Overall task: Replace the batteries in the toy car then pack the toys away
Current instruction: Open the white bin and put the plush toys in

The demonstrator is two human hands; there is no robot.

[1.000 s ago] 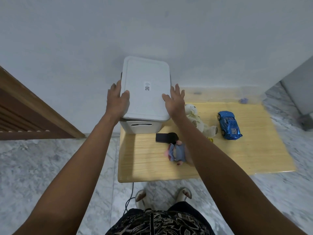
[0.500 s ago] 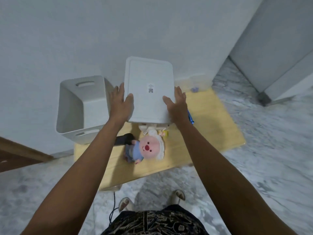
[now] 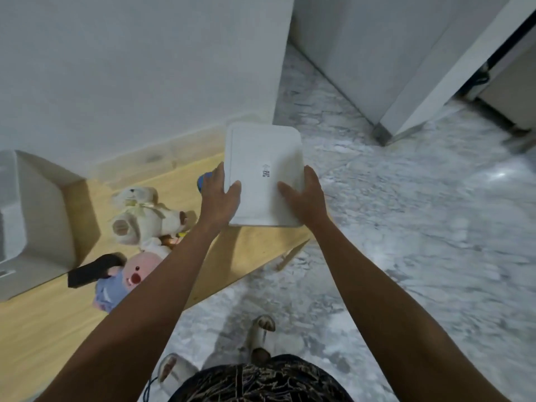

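Lid (image 3: pixel 265 175) lifted off storage bin (image 3: pixel 32 216) and swung right vs. a sec ago; now held flat past the surface (image 3: pixel 43 338) edge, above marble floor (image 3: pixel 406 242). Left grip (image 3: pixel 218 195) and right grip (image 3: pixel 306 195) each clamped on a long edge of lid, thumbs on top, fingers curled under. Bin open at far left on surface. Toy car (image 3: pixel 203 181) mostly hidden behind left grip, only a blue bit showing. Teddy bear (image 3: pixel 142 216), pig plush (image 3: pixel 127 282), black object (image 3: pixel 92 269) on surface. Prob. means: bin ready for packing, lid needs parking; batt. swap not yet begun.
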